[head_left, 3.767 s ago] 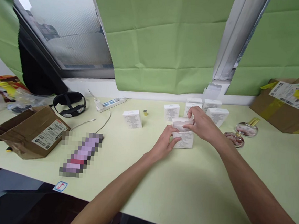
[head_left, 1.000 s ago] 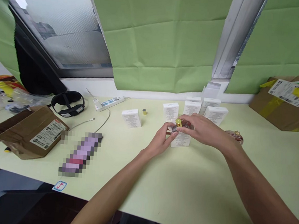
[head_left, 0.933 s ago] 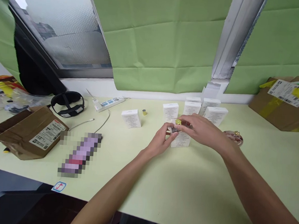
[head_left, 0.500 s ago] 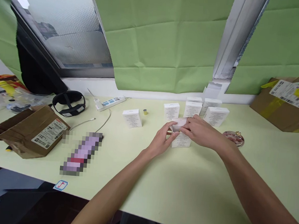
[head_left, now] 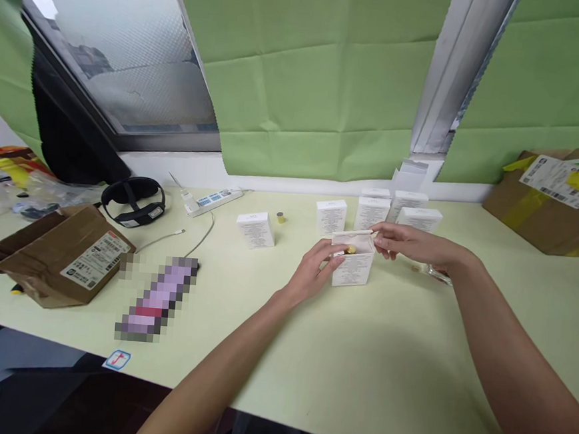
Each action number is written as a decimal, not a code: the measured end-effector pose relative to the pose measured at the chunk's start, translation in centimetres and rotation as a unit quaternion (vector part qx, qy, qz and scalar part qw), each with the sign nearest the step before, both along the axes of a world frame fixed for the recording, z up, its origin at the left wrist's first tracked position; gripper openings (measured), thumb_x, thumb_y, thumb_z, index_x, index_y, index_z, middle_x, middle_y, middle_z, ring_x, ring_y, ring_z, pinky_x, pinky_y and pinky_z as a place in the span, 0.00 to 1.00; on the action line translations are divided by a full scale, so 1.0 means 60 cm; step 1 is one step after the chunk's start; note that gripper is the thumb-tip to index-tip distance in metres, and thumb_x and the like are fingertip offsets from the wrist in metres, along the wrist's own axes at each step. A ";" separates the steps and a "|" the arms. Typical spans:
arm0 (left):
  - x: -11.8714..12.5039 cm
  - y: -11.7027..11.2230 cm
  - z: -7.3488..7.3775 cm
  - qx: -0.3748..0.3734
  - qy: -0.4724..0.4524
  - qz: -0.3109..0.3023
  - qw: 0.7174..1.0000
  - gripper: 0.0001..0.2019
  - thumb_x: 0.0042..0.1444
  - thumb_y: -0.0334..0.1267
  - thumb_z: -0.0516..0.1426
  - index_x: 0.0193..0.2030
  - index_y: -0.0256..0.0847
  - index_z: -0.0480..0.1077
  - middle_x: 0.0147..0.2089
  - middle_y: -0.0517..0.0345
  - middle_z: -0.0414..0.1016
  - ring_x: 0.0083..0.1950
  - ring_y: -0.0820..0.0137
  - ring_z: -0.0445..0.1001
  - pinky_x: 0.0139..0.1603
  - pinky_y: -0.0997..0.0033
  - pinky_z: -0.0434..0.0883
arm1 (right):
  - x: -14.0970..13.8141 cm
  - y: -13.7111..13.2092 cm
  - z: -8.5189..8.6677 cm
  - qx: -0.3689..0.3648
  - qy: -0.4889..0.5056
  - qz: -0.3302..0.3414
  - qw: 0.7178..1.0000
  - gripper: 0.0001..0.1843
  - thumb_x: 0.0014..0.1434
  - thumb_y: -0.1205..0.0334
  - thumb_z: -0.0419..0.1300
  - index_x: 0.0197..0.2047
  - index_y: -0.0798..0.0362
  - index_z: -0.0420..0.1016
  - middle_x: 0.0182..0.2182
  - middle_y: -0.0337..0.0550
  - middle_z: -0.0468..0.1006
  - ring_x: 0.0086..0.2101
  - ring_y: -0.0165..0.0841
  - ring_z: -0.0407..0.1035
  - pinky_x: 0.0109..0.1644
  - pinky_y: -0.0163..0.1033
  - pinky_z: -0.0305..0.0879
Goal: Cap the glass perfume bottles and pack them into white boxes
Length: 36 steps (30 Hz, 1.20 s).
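A small white printed carton point(head_left: 351, 273) stands upright on the table with its top flap raised. Inside its mouth shows a round gold top point(head_left: 350, 249). My left hand point(head_left: 316, 266) grips the carton's left side, with thumb in front and fingers over the upper edge. At the upper right corner, the fingertips of my right hand point(head_left: 396, 242) touch the raised flap, fingers loosely stretched out and apart. Beneath my right wrist lies a clear glass bottle-like object with a gold part point(head_left: 438, 275), mostly hidden by the hand.
Several similar white cartons point(head_left: 330, 217) stand behind, and one carton point(head_left: 256, 230) stands apart on the left beside a small gold cap point(head_left: 280, 217). Further left are a phone point(head_left: 160, 297), a brown box point(head_left: 66, 253), a headset point(head_left: 135, 201) and a power strip point(head_left: 218, 200). Another brown box point(head_left: 546, 204) sits right.
My right hand has moved right, off the carton's top to its corner. The flap now stands up and the gold top inside shows. My left hand keeps its place.
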<state>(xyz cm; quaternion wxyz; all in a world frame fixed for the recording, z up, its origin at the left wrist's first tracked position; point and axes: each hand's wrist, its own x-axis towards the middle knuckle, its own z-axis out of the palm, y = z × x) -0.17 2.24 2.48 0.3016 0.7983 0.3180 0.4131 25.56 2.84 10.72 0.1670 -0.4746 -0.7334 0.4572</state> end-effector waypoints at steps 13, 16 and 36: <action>0.002 -0.003 0.006 -0.073 -0.038 -0.005 0.997 0.23 0.65 0.47 0.51 0.65 0.48 0.58 0.62 0.48 0.65 0.55 0.64 0.70 0.53 0.62 0.72 | 0.000 0.005 -0.019 -0.075 0.029 0.043 0.996 0.29 0.56 0.41 0.59 0.59 0.42 0.66 0.36 0.41 0.75 0.37 0.36 0.69 0.48 0.46 0.65; 0.001 -0.003 0.007 -0.084 -0.038 -0.011 0.996 0.23 0.65 0.47 0.51 0.66 0.49 0.57 0.63 0.49 0.65 0.56 0.64 0.71 0.54 0.62 0.72 | -0.001 0.003 -0.017 -0.081 0.004 0.027 0.996 0.33 0.56 0.40 0.58 0.62 0.41 0.63 0.37 0.42 0.76 0.38 0.37 0.71 0.47 0.46 0.66; 0.002 -0.004 0.002 -0.062 -0.042 -0.014 0.997 0.14 0.66 0.48 0.50 0.50 0.42 0.67 0.51 0.50 0.69 0.52 0.66 0.72 0.51 0.64 0.73 | -0.036 -0.004 0.002 -0.003 -0.042 -0.006 0.999 0.23 0.56 0.37 0.58 0.43 0.46 0.73 0.27 0.36 0.67 0.30 0.33 0.61 0.34 0.39 0.57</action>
